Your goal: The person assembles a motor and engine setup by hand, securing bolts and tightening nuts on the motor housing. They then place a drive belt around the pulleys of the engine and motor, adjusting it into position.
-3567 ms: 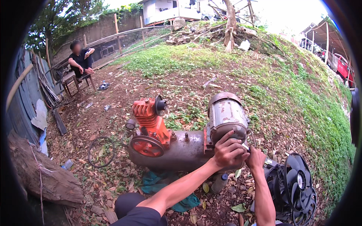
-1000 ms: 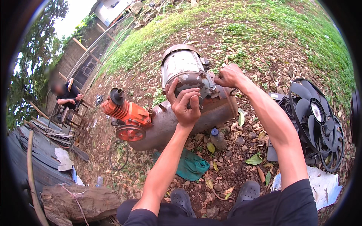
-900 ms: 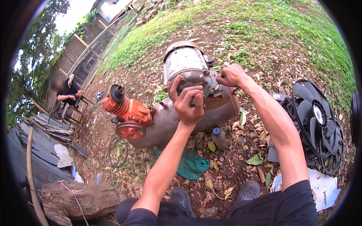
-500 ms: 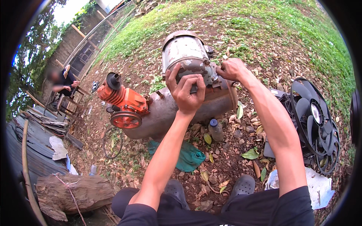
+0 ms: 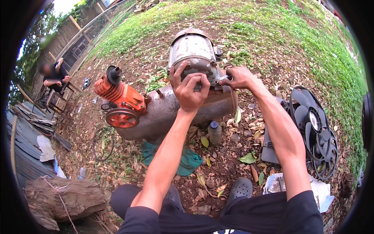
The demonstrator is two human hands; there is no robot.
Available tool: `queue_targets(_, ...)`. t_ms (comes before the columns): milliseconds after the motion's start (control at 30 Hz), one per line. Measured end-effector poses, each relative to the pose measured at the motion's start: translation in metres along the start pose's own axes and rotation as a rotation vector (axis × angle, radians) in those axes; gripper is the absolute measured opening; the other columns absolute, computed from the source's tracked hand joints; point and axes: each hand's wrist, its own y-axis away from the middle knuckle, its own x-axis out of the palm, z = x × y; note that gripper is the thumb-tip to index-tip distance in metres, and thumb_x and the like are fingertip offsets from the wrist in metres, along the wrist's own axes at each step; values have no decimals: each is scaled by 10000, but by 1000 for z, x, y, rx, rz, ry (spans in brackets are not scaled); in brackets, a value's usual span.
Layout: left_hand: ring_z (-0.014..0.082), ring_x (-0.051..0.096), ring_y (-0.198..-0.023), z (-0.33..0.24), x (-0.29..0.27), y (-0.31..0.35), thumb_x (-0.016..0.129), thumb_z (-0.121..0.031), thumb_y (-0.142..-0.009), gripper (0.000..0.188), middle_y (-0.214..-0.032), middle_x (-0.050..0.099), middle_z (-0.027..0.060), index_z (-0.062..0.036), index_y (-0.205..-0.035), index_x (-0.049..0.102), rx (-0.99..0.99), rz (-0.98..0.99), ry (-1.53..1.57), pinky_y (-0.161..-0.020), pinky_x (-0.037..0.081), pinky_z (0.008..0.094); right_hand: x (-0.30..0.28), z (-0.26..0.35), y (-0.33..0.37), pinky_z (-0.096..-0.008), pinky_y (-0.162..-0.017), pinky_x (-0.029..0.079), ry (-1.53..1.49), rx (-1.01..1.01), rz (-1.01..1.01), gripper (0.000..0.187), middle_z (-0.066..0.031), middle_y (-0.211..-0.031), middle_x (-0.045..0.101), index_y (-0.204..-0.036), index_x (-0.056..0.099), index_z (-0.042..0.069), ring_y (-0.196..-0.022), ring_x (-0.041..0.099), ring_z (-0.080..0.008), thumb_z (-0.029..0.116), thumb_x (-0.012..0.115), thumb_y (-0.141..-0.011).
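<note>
A worn electric motor (image 5: 193, 46) with flaking grey-white paint sits on top of a rusty air-compressor tank (image 5: 167, 111). My left hand (image 5: 191, 91) is against the motor's near end, thumb and index finger pinched together and the other fingers partly raised. What lies inside that pinch is hidden by the fingers. To its right, my right hand (image 5: 242, 78) is closed on a shiny metal wrench (image 5: 223, 78), whose tip reaches the lower right side of the motor near its mount. An orange compressor pump (image 5: 122, 97) with a pulley wheel is fixed at the tank's left end.
A capped plastic bottle (image 5: 214, 133) stands before the tank, beside a green cloth (image 5: 189, 162) on leaf-strewn soil. Black radiator fans (image 5: 315, 121) lie at right. A log (image 5: 64, 199) and metal sheets (image 5: 29, 144) are at left. Another person (image 5: 54, 78) sits at far left.
My view has shifted, moving the scene slightly left. My right hand has turned a little, and the wrench in it now shows more plainly. The left hand stays at the motor's end.
</note>
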Motion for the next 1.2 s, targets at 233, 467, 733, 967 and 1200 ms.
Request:
queue_targets(233,260,537,-1184,2,-8,-5,626,-115,-830,127,-769,694,-32,-100,-710,663,-3,71,159,-1092,279,476,-4,3,8,-450,-787,504,-56,3,-25,740,-201,-751,669,-963,702,44,-809,666,-356,742,562,-764)
queue_targets(467,197,603,-922,82,-17,-47,548,-276,-951,319,-1010,651,116,23,-1017,636,-597,-149,362,-804,467,327,7,12,1,-465,-816,488,5,-64,-126,712,-209,-721,653,-932,704,46,-786,658,-368,726,570,-769)
queue_targets(733,310,472,-1275,199,67,-11,287,-566,-975,760,-1402,435,254,42,-1431,316,-1159,429,1109,-1058,405,415,11,12,11,-452,-901,433,86,-40,-142,677,-229,-936,650,-1065,654,32,-973,598,-378,645,628,-778)
queue_targets(967,317,429,-1316,187,95,17,187,-651,-951,817,-1464,363,214,-33,-1482,247,-1133,490,1632,-1107,375,457,12,8,12,-455,-971,402,138,-52,-87,701,-207,-1018,660,-1182,607,61,-1060,589,-346,656,572,-814)
queue_targets(1200,298,519,-1227,223,111,38,234,-736,-905,901,-1374,473,214,-17,-1439,327,-1199,358,1545,-1043,434,454,6,14,1,-469,-973,384,133,-153,-83,655,-216,-990,665,-1237,580,96,-1039,599,-347,620,560,-845)
